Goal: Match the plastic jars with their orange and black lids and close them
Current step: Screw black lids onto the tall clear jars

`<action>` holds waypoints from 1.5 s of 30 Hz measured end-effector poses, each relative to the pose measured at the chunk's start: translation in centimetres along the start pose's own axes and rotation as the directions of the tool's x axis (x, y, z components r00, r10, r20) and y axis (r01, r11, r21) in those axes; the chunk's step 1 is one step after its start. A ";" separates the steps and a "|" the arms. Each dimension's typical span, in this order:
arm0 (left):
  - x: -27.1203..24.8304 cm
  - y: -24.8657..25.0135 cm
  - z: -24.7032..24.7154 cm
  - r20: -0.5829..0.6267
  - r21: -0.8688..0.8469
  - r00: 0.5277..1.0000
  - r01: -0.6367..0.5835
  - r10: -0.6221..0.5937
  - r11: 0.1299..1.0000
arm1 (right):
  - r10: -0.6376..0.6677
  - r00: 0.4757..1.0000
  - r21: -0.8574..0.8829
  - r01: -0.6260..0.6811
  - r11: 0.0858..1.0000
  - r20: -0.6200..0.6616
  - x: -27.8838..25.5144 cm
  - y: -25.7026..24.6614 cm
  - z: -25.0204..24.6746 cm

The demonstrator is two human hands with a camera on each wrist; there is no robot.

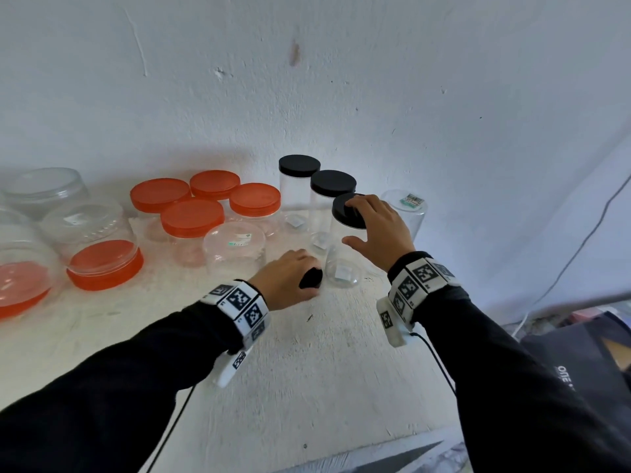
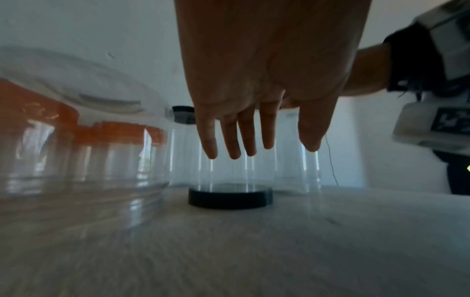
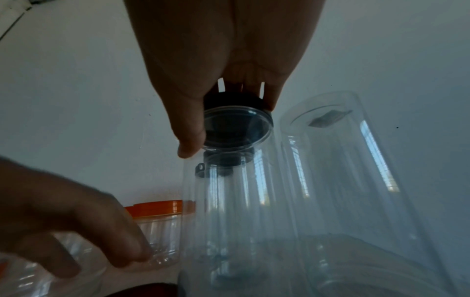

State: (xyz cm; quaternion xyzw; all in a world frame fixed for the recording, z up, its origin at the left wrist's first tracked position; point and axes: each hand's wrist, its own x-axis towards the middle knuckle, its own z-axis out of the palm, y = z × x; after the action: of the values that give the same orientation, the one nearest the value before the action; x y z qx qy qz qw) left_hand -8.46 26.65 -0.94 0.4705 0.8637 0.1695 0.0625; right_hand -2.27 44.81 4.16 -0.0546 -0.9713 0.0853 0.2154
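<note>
A tall clear jar (image 1: pixel 341 261) (image 3: pixel 241 211) stands on the white table (image 1: pixel 307 370) with a black lid (image 1: pixel 345 213) (image 3: pixel 236 124) on its mouth. My right hand (image 1: pixel 372 227) (image 3: pixel 229 96) grips that lid, fingers curled over its far edge and thumb at the near rim. A loose black lid (image 1: pixel 311 278) (image 2: pixel 230 199) lies flat on the table in front of the jar. Just above it hovers my left hand (image 1: pixel 290 278) (image 2: pixel 254 140), fingers straight and holding nothing.
Two closed black-lidded jars (image 1: pixel 299 165) stand behind, and an upturned tall jar (image 1: pixel 404 209) is at the right. Several orange-lidded jars (image 1: pixel 192 216) and an upturned wide jar (image 1: pixel 235 247) fill the left. More wide jars (image 1: pixel 104 264) sit on orange lids at far left. The wall is close behind.
</note>
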 end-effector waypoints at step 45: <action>1.7 -2.1 1.7 0.239 0.023 0.967 0.083 -0.086 0.996 | 0.219 0.975 -0.003 -0.219 0.976 -0.042 -3.9 5.1 -3.8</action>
State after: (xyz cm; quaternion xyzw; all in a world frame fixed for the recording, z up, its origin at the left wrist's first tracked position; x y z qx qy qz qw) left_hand -10.61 27.44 -3.21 0.4508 0.8701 0.1033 0.1703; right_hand 3.22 49.75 4.94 -0.1640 -0.9550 0.1035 0.2245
